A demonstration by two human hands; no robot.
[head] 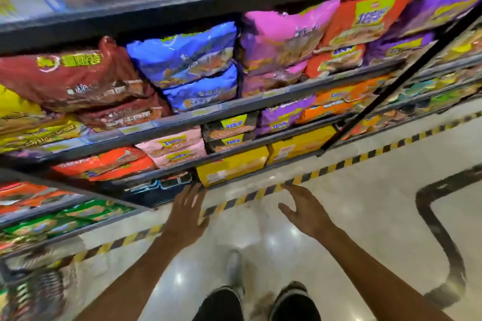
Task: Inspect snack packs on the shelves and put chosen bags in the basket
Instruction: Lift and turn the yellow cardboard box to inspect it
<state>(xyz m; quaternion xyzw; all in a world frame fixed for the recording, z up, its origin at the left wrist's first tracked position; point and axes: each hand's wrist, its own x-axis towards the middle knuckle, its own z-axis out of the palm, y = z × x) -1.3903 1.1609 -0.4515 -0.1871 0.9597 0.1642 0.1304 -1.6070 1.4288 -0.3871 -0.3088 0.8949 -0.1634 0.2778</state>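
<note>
Dark shelves in front of me hold stacked snack bags: dark red, blue, pink, orange and purple. Yellow boxes sit on the lowest row. My left hand reaches out with spread fingers, its fingertips near the lowest shelf edge beside a yellow box, holding nothing. To its right, over the floor, my right hand hovers with relaxed fingers and nothing in it. A blurred basket with packs in it shows at the lower left.
A yellow and black striped tape line runs along the foot of the shelves on the glossy floor. A black marking curves across the floor at right. My shoes stand below my hands. A second shelf unit continues to the right.
</note>
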